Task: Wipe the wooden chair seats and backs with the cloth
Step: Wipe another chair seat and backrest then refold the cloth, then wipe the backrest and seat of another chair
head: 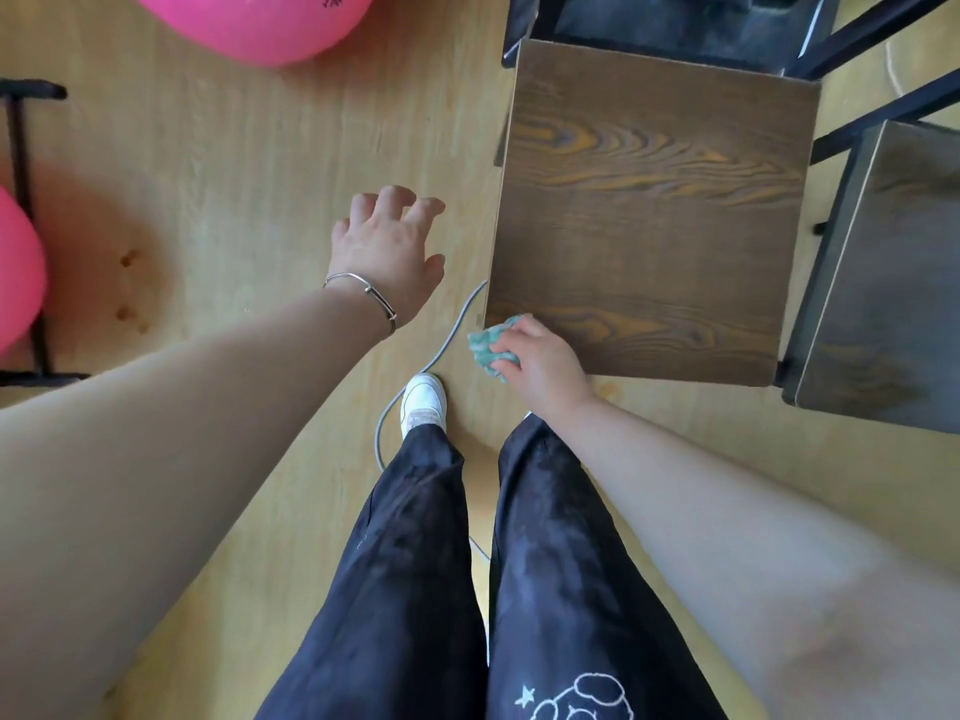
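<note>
Head view, looking straight down at a pale wooden floor (234, 148). At far left sit two bright pink balls, one at the top edge (260, 23) and one at the left edge (18, 267), beside a black metal rack (21, 148).

Moving right, the left hand (387, 246), with a thin silver bracelet (363, 293) at the wrist, hovers over the floor, fingers spread and loosely bent, holding nothing. Below it are dark trousers (415, 563) and one white shoe (423, 402), with a grey cable (452, 330) curving along the floor past the toe.

Next, the right hand (540, 361) grips a crumpled teal cloth (491, 345) at the near left corner of a brown wood-grain chair seat (654, 210). The cloth touches that corner and partly overhangs the edge. Further right stands a second, darker chair seat (883, 283), with black metal frame bars (872, 28) above both.

The wipe seems to be starting at this corner. To do it well, flatten the cloth under the palm and sweep along the grain in overlapping passes toward the far edge, covering the edges and corners. The free left hand could steady the chair so it does not slide. The chair backs lie at the top of the view and are hard to make out.
</note>
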Demonstrator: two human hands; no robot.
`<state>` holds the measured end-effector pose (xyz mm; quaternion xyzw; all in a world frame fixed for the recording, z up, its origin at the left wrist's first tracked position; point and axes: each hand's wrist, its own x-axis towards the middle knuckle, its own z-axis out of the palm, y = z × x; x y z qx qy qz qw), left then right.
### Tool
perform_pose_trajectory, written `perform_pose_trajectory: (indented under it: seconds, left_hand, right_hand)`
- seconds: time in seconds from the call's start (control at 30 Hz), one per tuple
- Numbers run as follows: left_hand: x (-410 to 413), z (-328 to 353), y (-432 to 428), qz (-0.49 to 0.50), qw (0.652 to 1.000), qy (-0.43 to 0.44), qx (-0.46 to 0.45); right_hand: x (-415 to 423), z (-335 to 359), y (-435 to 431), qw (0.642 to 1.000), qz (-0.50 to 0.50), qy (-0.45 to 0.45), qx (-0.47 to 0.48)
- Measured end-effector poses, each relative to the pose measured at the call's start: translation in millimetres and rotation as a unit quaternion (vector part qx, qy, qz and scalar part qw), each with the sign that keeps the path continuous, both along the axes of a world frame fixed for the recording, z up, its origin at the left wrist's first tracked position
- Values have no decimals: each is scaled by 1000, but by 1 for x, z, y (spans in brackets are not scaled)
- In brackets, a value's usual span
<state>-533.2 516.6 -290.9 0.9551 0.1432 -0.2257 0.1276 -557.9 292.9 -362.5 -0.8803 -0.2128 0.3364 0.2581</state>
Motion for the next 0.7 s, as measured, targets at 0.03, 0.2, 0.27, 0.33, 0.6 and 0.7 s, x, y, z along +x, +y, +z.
perform_pose_trajectory:
  seconds: [0.03,0.2,0.27,0.33,0.6,0.7]
  left_hand:
    - [-2,3,-1,-3,1000,0,2]
    - [0,22,-2,-13,1000,-19,2]
    - [9,32,0,-15,999,-34,2]
    - [22,41,2,-16,999,-45,7]
    - [104,89,9,-18,993,-117,14]
    - [135,107,12,-15,989,-149,11]
  right_hand:
    - [-4,2,0,1000,17,8,-15]
    - [-10,18,-7,999,-29,17,-33]
    - [4,31,-8,994,-109,-11,-5]
    - [28,49,-7,984,-168,-46,29]
    - [147,125,18,940,-272,-172,112]
    - [179,142,29,923,-286,-220,135]
